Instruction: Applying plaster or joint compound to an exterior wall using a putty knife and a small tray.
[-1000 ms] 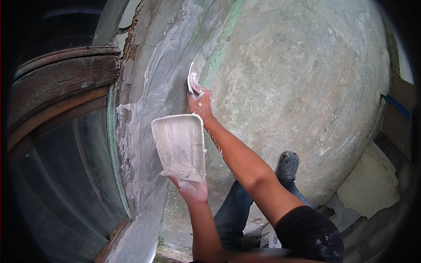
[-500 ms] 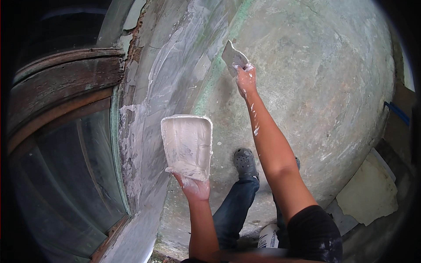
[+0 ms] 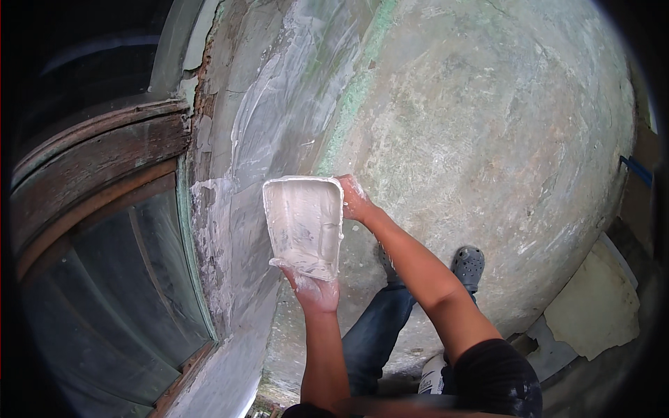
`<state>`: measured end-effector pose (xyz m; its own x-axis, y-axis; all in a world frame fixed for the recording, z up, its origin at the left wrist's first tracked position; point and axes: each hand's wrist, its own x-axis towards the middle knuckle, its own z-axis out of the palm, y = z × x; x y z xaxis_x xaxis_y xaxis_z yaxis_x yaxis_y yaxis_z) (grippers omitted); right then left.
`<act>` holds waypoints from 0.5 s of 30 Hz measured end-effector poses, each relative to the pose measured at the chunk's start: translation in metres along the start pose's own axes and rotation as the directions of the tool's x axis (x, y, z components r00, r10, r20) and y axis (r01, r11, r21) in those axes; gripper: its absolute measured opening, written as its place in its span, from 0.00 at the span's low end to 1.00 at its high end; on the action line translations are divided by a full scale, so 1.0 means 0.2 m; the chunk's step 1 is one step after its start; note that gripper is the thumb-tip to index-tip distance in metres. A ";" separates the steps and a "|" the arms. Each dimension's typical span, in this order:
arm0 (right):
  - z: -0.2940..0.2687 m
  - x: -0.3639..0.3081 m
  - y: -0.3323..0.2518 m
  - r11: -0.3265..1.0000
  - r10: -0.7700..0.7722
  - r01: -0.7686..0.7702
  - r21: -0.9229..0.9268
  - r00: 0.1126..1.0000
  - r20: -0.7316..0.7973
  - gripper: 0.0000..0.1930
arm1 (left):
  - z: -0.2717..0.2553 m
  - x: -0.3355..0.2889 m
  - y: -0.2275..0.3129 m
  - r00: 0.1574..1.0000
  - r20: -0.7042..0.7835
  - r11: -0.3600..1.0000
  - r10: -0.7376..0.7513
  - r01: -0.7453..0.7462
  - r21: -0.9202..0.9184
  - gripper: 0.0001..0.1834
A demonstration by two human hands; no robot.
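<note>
In the middle of the frame, the person's left hand (image 3: 318,292) curls around the lower end of a tray (image 3: 334,233) coated inside with pale paste (image 3: 298,216), holding it. The right hand (image 3: 355,199) is at the tray's upper right corner, fingers hidden; how far open it is, or whether it grips anything, cannot be told. A grey clog (image 3: 467,266) shows right of centre, lower down

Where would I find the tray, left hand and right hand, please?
Tray (image 3: 335,223): head view, right inner wall.
Left hand (image 3: 317,294): head view, visible middle.
Right hand (image 3: 355,200): head view, visible middle.
</note>
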<state>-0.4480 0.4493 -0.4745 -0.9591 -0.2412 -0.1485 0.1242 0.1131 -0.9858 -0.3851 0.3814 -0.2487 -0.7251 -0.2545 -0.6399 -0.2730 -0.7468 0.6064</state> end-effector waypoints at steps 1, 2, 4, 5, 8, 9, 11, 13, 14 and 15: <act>-0.02 0.00 0.01 1.000 -0.001 0.001 0.012 1.000 -0.014 0.17 | 0.00 0.00 0.00 1.000 -0.019 1.000 0.000 0.000 0.000 0.38; -0.06 0.02 0.01 0.984 0.135 -0.106 0.145 0.968 -0.211 0.17 | 0.01 0.02 0.00 0.999 -0.036 1.000 0.000 0.000 -0.005 0.38; -0.17 0.09 0.03 0.859 0.479 -0.302 0.414 0.761 -0.438 0.19 | 0.04 0.02 -0.02 0.999 -0.036 1.000 0.006 -0.005 0.025 0.39; -0.26 0.16 0.07 0.751 0.645 -0.388 0.535 0.604 -0.469 0.20 | 0.07 0.02 -0.04 0.999 -0.042 0.999 0.011 -0.010 0.040 0.40; -0.41 0.35 -0.09 0.802 0.597 -0.361 0.476 0.521 -0.611 0.23 | 0.08 0.03 0.01 0.999 -0.008 0.998 0.044 -0.043 0.046 0.38; -0.47 0.41 -0.05 0.823 0.567 -0.352 0.445 0.529 -0.631 0.23 | 0.09 0.04 -0.01 1.000 -0.006 0.999 0.028 -0.028 0.033 0.38; -0.50 0.52 0.06 0.945 0.299 -0.119 0.304 0.690 -0.660 0.21 | 0.09 0.05 -0.05 1.000 -0.010 0.999 -0.025 0.024 -0.036 0.38; -0.23 0.55 -0.10 0.931 0.358 -0.204 0.302 0.667 -0.653 0.21 | 0.05 0.07 0.02 0.999 -0.033 1.000 0.015 -0.015 0.009 0.38; -0.13 0.50 -0.14 0.929 0.369 -0.256 0.267 0.685 -0.628 0.21 | 0.06 0.07 0.02 0.998 -0.038 0.998 0.040 -0.038 0.041 0.38; -0.04 0.41 -0.13 0.923 0.383 -0.313 0.224 0.694 -0.610 0.21 | 0.06 0.07 0.02 0.999 -0.042 0.999 0.024 -0.023 0.032 0.38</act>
<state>-0.5324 0.4350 -0.4598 -0.7730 0.4640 -0.4325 0.4716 -0.0356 -0.8811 -0.4050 0.3823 -0.2495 -0.7047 -0.2980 -0.6439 -0.2764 -0.7206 0.6359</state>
